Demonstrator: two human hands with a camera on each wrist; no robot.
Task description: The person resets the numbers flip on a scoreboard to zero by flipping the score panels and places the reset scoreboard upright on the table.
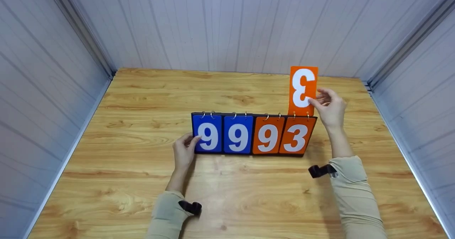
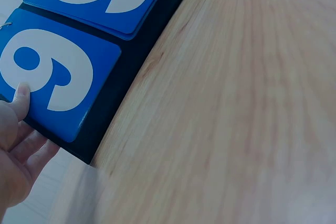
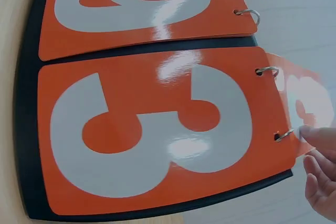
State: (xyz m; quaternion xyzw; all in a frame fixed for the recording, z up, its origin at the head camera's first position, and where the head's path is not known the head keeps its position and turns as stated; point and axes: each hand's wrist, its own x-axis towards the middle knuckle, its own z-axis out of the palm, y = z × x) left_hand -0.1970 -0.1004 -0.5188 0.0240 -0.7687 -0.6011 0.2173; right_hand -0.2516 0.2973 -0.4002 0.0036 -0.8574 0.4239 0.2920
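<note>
**Four digits on the flip scoreboard, one card raised**

Two beige sleeves reach in from the near edge of the wooden table. The left hand grips the left end of the flip scoreboard, thumb on the blue 9 card. The scoreboard stands mid-table, reading 9 9 9 3. Farther off, the right hand pinches the raised orange card upright above the rightmost 3, its numeral inverted.

The glossy orange plastic number cards hang on thin metal rings; the wooden table looks smooth, lightly sheened.
</note>
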